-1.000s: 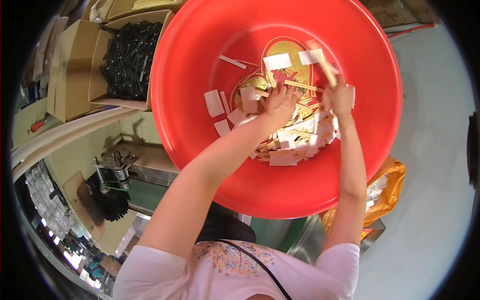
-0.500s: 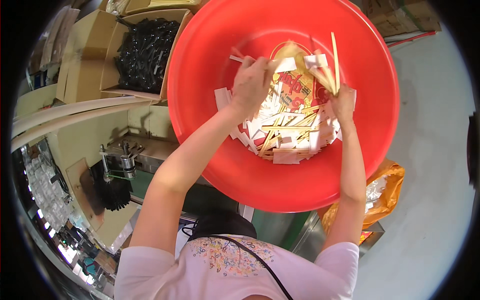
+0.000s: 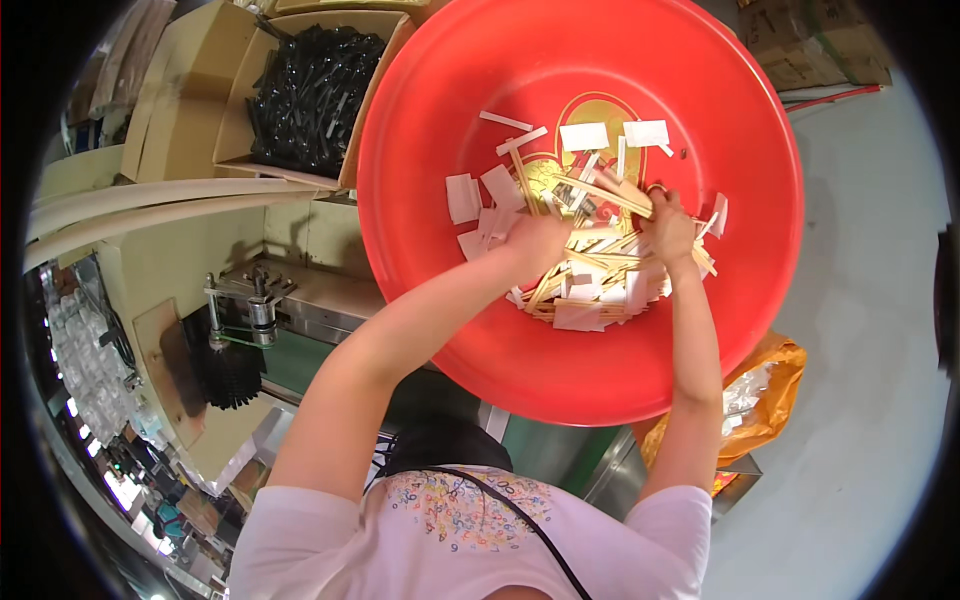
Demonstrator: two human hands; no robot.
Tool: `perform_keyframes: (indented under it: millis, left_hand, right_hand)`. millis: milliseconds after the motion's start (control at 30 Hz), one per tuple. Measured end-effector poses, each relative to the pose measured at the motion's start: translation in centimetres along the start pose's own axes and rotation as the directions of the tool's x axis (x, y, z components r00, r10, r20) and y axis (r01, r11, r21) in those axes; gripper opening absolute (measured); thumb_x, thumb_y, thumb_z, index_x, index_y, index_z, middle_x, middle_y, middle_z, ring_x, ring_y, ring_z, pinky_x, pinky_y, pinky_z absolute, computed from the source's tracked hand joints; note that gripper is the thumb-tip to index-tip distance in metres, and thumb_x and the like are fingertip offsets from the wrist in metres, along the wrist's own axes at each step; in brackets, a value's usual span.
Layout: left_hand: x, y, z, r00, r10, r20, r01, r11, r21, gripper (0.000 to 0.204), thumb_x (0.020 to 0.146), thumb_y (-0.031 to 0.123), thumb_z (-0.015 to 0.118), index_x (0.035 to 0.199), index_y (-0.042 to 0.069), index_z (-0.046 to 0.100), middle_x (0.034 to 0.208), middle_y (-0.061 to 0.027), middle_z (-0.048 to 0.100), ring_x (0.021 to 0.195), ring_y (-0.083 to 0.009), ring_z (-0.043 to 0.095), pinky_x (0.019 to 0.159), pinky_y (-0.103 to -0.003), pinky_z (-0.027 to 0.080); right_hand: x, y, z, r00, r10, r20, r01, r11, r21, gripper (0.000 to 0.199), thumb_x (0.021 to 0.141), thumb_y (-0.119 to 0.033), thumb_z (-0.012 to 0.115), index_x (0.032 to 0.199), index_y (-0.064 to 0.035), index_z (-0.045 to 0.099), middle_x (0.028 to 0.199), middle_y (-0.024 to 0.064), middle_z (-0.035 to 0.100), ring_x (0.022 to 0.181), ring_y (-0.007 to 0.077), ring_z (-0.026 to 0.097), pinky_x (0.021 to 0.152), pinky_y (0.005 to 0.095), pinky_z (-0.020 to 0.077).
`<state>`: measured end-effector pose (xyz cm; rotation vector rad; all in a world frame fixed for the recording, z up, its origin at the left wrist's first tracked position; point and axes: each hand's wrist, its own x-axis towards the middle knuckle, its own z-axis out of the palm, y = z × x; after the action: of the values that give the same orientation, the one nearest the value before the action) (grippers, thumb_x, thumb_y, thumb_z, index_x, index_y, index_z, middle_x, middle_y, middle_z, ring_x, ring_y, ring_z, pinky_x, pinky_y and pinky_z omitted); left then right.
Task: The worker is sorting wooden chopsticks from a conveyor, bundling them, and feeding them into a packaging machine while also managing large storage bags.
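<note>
We've got both hands in one red basin (image 3: 420, 120): left hand (image 3: 540, 243) clenched in the pile of wooden sticks (image 3: 590, 265), too many to count, right hand (image 3: 668, 228) grasping several sticks. One cardboard box (image 3: 235, 110) of black pieces sits left; grey floor (image 3: 870, 300) right.

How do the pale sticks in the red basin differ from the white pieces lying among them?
The wooden sticks are long, thin and tan; the white slips are short, flat, rectangular and white. The wooden sticks are heaped crisscross under the left hand and right hand, while several white slips lie scattered singly toward the basin's far side. Both lie loose inside the red basin.
</note>
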<state>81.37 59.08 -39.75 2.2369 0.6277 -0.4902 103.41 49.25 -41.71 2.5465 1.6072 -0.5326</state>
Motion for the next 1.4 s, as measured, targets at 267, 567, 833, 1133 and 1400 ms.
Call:
perform_keyframes:
  millis: [267,567,833,1133,1400]
  left_hand:
    - [-3.7,0.5,-1.7,0.974,0.058,0.218,-0.083,0.991,0.107,0.024,0.082,0.016,0.052,0.101,0.003,0.059,0.086,-0.0164,0.062,0.083,-0.0239,0.060,0.067,-0.036,0.051]
    - [0.3,-5.7,-6.6,0.864,-0.388,-0.322,0.102,0.760,-0.642,0.039,0.083,0.024,0.056,0.117,0.005,0.050,0.090,-0.0147,0.062,0.083,-0.0243,0.060,0.072,-0.041,0.049]
    - [5.3,-5.7,0.6,0.737,-0.606,-0.301,0.506,0.789,-0.349,0.043,0.078,0.023,0.056,0.114,0.001,0.046,0.094,-0.0184,0.063,0.088,-0.0323,0.061,0.077,-0.043,0.048]
    - [-6.5,1.1,-13.4,0.701,-0.343,-0.625,-0.385,0.556,-0.737,0.021,0.082,0.020,0.059,0.096,0.005,0.055,0.065,-0.0041,0.055,0.056,-0.0184,0.054,0.052,-0.031,0.044]
    - [-16.3,4.5,-8.2,0.882,-0.386,-0.271,-0.277,0.043,-0.960,0.019,0.081,0.023,0.066,0.092,0.008,0.059,0.065,0.0047,0.047,0.050,-0.0024,0.042,0.038,-0.018,0.030]
  right_hand:
    - [-1.2,-3.6,-2.1,0.996,-0.060,-0.066,0.073,0.975,0.211,0.035,0.076,-0.022,0.065,0.100,-0.0050,0.047,0.090,0.0171,0.060,0.083,0.0365,0.058,0.069,0.0459,0.0472]
    - [-3.6,-8.6,3.1,0.781,-0.594,0.191,0.617,0.782,-0.088,0.051,0.079,-0.004,0.046,0.130,-0.0060,0.039,0.089,0.0145,0.061,0.084,0.0244,0.061,0.062,0.0367,0.0509]
    - [-3.4,-9.9,6.3,0.805,-0.554,0.213,0.593,0.727,-0.346,0.038,0.078,-0.011,0.050,0.116,-0.0103,0.051,0.133,0.0099,0.037,0.109,0.0265,0.048,0.084,0.0360,0.0474]
    - [-4.5,-6.0,-0.9,0.978,-0.131,0.164,0.110,0.985,0.132,0.037,0.074,-0.015,0.062,0.109,-0.0091,0.055,0.100,0.0133,0.060,0.095,0.0278,0.057,0.079,0.0396,0.0477]
    - [-11.7,-11.9,-13.4,0.825,-0.495,0.273,-0.334,-0.037,0.942,0.026,0.077,-0.011,0.051,0.102,-0.0015,0.053,0.070,0.0060,0.056,0.066,0.0138,0.054,0.063,0.0261,0.0461]
